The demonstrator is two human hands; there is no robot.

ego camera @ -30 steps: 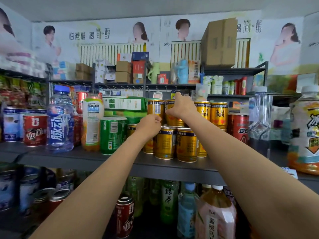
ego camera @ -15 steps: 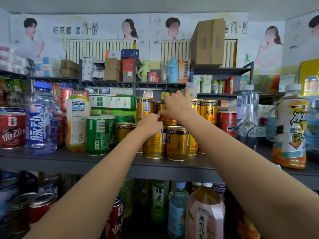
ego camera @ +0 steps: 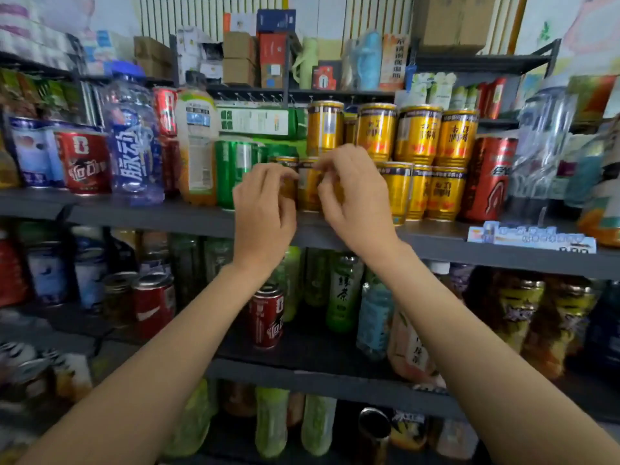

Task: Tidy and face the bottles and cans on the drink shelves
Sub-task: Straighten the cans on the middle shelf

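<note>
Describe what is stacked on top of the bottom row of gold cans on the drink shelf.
A second tier of gold cans stands on the lower gold cans. The left hand and right hand cover part of the lower row.

A small shop, seen at its drinks section. Dark grey metal shelves (ego camera: pixel 436 241) run in tiers, packed with retail stock: stacked yellow cans (ego camera: pixel 419 134), red cans (ego camera: pixel 85 162), a green can (ego camera: pixel 235 172), a blue-labelled bottle (ego camera: pixel 134 152) and green tea bottles (ego camera: pixel 342 297) on the tier below. A price label strip (ego camera: pixel 531 237) is clipped to one shelf edge. Cardboard boxes (ego camera: pixel 240 57) of spare stock sit on the top shelf, and advertising posters (ego camera: pixel 570 25) cover the wall behind.
</note>
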